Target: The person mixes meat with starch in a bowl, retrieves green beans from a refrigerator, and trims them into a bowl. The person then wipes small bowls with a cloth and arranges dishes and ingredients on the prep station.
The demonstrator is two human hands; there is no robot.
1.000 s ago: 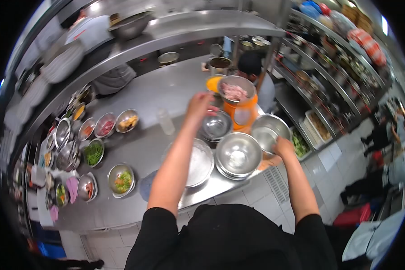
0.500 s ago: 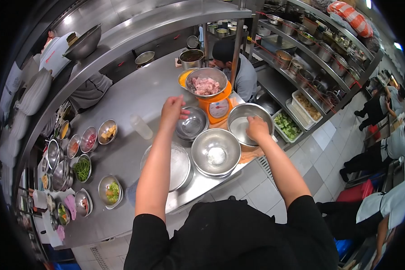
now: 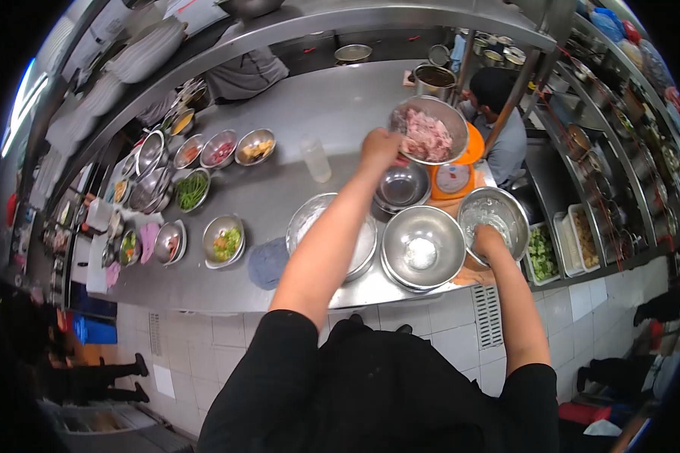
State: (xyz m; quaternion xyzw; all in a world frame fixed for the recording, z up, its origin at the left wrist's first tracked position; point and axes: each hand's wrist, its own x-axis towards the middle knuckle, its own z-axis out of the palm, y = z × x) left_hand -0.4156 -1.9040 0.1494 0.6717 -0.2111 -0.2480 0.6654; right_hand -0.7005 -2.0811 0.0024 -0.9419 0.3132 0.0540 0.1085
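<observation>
My left hand (image 3: 384, 146) grips the near left rim of the steel bowl of raw meat (image 3: 428, 134), which tilts above the orange scale (image 3: 453, 180). My right hand (image 3: 490, 241) reaches into a steel bowl (image 3: 514, 226) with something pale and wet inside; its fingertips are hidden, and I cannot make out what they hold. Between my arms stand a stack of steel bowls (image 3: 423, 248) and a smaller bowl (image 3: 402, 186). Under my left forearm lies a wide bowl with white contents (image 3: 363, 245).
Small bowls of green beans (image 3: 192, 190), chopped vegetables (image 3: 226, 241) and other foods stand at the left. A clear bottle (image 3: 316, 160) and a blue cloth (image 3: 268, 263) are on the steel table (image 3: 317, 98). A co-worker (image 3: 499, 113) is behind the scale.
The view has turned to the right. My left hand has moved forward and taken hold of the meat bowl, which is now tilted. My right hand has stayed in its bowl.
</observation>
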